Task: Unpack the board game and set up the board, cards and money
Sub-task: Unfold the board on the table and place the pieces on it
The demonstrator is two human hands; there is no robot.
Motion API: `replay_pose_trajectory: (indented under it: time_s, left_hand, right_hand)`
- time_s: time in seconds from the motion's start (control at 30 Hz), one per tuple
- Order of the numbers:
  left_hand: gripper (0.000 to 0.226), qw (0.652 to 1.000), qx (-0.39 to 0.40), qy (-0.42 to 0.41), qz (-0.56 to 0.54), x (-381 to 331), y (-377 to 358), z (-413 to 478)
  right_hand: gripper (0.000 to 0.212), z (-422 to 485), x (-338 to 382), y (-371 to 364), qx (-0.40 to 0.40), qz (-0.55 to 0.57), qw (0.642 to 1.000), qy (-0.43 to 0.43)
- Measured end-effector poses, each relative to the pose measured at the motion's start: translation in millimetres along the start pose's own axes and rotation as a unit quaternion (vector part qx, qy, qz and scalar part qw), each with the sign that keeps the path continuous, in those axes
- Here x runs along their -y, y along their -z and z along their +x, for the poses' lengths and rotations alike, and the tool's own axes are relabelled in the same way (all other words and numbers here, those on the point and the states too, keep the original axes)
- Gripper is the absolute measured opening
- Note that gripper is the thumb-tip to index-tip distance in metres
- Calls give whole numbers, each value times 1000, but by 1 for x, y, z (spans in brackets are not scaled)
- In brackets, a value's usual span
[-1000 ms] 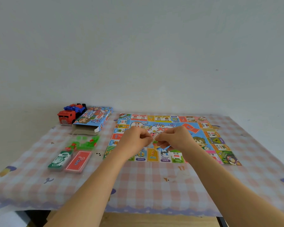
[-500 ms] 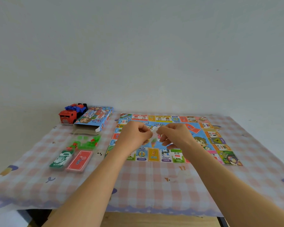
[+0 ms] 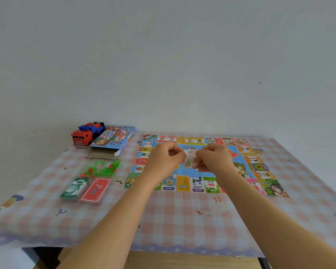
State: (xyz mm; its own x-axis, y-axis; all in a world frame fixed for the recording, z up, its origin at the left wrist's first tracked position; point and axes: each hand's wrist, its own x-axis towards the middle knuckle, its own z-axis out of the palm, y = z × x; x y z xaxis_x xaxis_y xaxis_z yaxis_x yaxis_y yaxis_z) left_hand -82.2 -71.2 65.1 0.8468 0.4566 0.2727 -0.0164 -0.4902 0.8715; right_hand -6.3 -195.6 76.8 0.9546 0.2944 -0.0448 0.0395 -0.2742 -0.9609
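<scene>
The colourful game board lies unfolded on the table, right of centre. Both hands hover over its middle. My right hand pinches a small clear plastic packet with coloured bits inside. My left hand has its fingers curled and seems to pinch the packet's top edge, though blur hides the contact. To the left lie a wrapped green money stack, a wrapped red card deck and a bag of green and red plastic pieces. The open game box sits behind them.
A red and blue toy truck stands at the far left corner beside the box. Two small dice lie between the card deck and the board. A pink checked tablecloth covers the table up to its near edge.
My hands have drawn slightly apart over the board and risen a little. The small packet now shows between them, hanging from my right hand.
</scene>
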Motion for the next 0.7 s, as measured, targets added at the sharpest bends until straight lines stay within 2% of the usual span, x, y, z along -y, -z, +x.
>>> replay_pose_trajectory:
  time_s: [0.07, 0.17, 0.23, 0.3, 0.37, 0.53, 0.6, 0.7]
  left_hand:
    - [20, 999, 17, 27, -14, 3, 3, 2]
    - [71, 992, 115, 59, -3, 10, 3, -1]
    - [86, 988, 143, 47, 18, 12, -2, -4]
    - [80, 990, 135, 40, -4, 13, -6, -4]
    - [64, 991, 129, 37, -11, 13, -8, -2]
    - [28, 994, 98, 20, 49, 14, -7, 1]
    - [21, 992, 94, 12, 79, 14, -7, 2]
    - [25, 985, 91, -1, 145, 11, -9, 3]
  right_hand:
    - [10, 0, 1, 3, 23, 29, 999, -9]
    - [12, -1, 1, 11, 69, 102, 992, -43]
    - [11, -1, 1, 13, 107, 146, 981, -75]
    - [10, 0, 0, 14, 139, 164, 971, -100]
    - [8, 2, -3, 16, 146, 170, 968, -114]
    - [18, 10, -15, 25, 96, 97, 985, -105]
    - [17, 12, -19, 27, 83, 45, 991, -97]
    - [16, 16, -26, 27, 70, -2, 994, -90]
